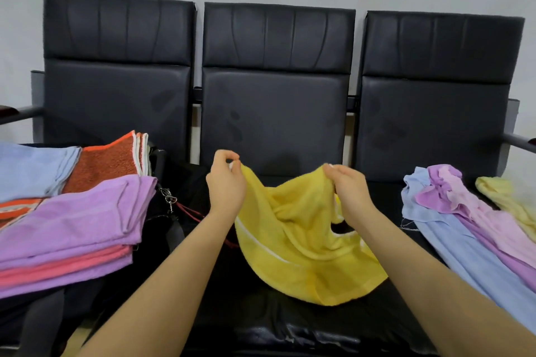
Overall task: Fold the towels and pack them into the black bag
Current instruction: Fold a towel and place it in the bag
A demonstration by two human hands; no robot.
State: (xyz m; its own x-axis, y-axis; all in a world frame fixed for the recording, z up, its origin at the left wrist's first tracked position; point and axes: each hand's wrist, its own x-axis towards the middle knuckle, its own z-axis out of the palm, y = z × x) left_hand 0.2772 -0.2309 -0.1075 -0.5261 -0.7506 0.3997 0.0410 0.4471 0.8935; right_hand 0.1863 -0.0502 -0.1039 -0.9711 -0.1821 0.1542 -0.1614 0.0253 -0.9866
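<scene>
Pinching the yellow towel (304, 243) at its top corners, both hands' fingers (229, 164) grasp it; folded towels (72, 223) mostly hide the black bag (185, 182).

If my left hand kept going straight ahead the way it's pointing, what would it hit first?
Most likely the middle seat's black backrest, directly beyond the left hand, which pinches the yellow towel. Nothing else shows between them, though depth is unclear.
</scene>
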